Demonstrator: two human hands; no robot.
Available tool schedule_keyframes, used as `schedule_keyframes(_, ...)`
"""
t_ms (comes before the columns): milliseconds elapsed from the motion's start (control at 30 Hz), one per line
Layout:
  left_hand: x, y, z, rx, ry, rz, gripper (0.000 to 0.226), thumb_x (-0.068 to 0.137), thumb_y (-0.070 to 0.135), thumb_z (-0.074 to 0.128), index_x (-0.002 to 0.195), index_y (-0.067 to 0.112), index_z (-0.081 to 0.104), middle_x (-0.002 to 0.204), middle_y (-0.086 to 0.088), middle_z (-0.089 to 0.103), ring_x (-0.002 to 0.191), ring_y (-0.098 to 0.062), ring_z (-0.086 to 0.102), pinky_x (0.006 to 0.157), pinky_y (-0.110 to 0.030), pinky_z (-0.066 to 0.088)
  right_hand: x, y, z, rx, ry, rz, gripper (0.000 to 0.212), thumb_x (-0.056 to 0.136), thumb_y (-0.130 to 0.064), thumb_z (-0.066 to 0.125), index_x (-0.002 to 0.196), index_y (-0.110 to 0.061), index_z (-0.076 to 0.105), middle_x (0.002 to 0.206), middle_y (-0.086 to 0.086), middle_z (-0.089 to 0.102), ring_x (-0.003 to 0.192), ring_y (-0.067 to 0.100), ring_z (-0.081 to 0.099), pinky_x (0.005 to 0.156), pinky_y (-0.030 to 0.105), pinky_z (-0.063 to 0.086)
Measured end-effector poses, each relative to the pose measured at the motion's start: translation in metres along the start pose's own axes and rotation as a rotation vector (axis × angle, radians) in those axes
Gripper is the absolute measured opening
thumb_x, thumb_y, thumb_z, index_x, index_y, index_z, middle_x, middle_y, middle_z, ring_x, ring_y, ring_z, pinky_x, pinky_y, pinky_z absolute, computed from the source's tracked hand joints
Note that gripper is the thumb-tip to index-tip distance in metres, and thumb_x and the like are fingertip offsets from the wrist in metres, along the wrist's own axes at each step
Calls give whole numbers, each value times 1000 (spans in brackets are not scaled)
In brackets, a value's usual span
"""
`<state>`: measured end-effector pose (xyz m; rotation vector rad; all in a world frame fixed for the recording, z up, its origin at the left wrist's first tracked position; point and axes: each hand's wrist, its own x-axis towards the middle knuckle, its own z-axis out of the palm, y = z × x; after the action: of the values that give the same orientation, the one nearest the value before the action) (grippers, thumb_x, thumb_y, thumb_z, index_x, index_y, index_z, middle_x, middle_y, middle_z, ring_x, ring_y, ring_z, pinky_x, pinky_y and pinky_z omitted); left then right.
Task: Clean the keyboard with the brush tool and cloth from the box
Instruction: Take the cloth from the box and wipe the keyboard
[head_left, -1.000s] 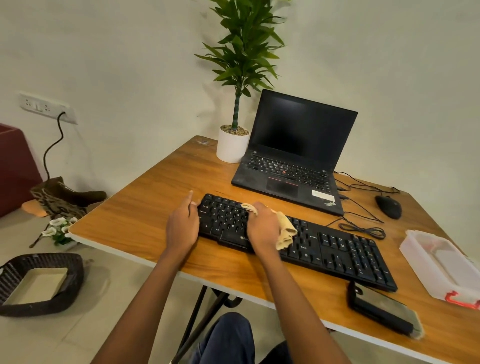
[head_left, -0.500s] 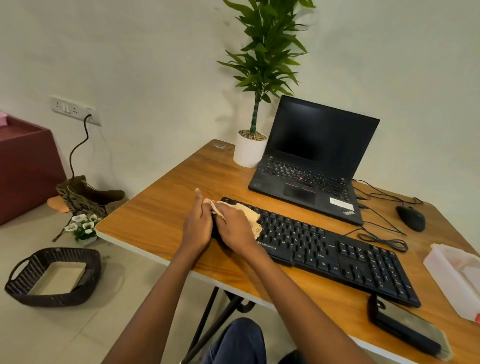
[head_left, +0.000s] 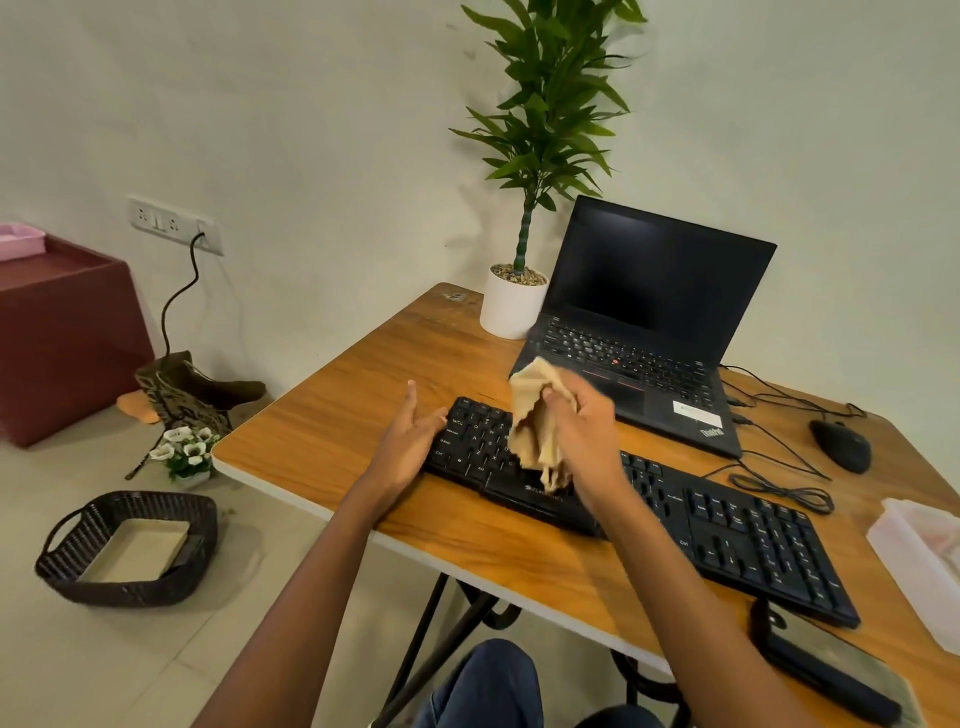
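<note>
**Head view: soft cloth (head_left: 535, 421) held over the keyboard (head_left: 727, 530)**

The left hand (head_left: 410, 441), relaxed and holding nothing, is at the keyboard's left end. The right hand (head_left: 587, 431) grips the bunched beige cloth above the keys. It seems light and limp; better to hold its middle, so loose corners catch no keycap.

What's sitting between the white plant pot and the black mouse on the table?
The open laptop sits between the white plant pot and the mouse, as the head view shows.
</note>
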<state>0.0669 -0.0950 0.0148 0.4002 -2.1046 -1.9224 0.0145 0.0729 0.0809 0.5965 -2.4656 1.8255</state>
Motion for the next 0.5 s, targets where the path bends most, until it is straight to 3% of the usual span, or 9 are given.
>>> schedule_keyframes(67,-5,3,-2,87,-114,13,94,89,20,62,148,25,-12,148,3,34,132,-14,36,102,-29,29,25,-3,-1,-13,75,-58,38,96,-9,43,133,-17,50,127,6,57,84,11,59,69,16,51)
schedule_keyframes(167,-5,3,-6,278,-212,21,125,73,23,79,145,26,-24,153,-2,27,137,-18,31,103,-25,24,49,11,22,-305,-93,-90,40,97,-11,44,137,-16,44,129,17,55,59,8,52,46,7,43)
schedule_keyframes(200,-5,5,-6,306,-228,23,129,71,23,80,144,26,-26,153,-2,26,137,-18,29,100,-21,22,53,22,33,-449,-174,-105,39,98,-15,43,137,-18,44,130,17,55,63,10,55,51,8,46)
schedule_keyframes(233,-5,6,-6,327,-236,26,132,69,23,81,143,26,-28,154,-2,25,138,-17,28,98,-18,21,55,33,44,-577,-257,-122,38,99,-21,41,137,-22,45,134,14,52,79,14,61,69,13,51)
schedule_keyframes(267,-5,6,-7,347,-242,32,134,68,23,82,142,26,-30,154,-2,24,138,-17,27,96,-17,20,53,42,52,-686,-330,-131,38,99,-25,38,137,-25,44,141,8,47,108,20,58,96,30,47)
schedule_keyframes(300,-6,7,-7,367,-246,40,135,68,24,83,141,27,-31,154,-3,23,138,-18,27,96,-16,20,49,45,58,-764,-373,-139,38,100,-27,36,137,-27,43,148,2,39,131,22,41,112,44,28)
schedule_keyframes(333,-6,7,-7,383,-249,49,136,67,24,83,140,28,-33,154,-5,23,138,-18,27,96,-16,20,45,46,60,-798,-396,-159,39,100,-27,34,138,-28,42,152,-1,32,141,21,25,116,48,14)
schedule_keyframes(367,-6,7,-8,391,-249,60,137,67,24,83,139,29,-34,155,-6,22,138,-19,28,96,-17,21,39,44,59,-780,-424,-190,38,100,-25,34,138,-28,42,153,-3,28,143,19,18,116,47,9)
schedule_keyframes(500,-4,4,-10,361,-250,98,139,64,29,84,133,40,-36,157,-6,12,142,-18,19,104,-23,21,7,38,38,-689,-674,-345,39,100,-19,37,137,-27,45,153,-8,26,144,14,15,115,43,8)
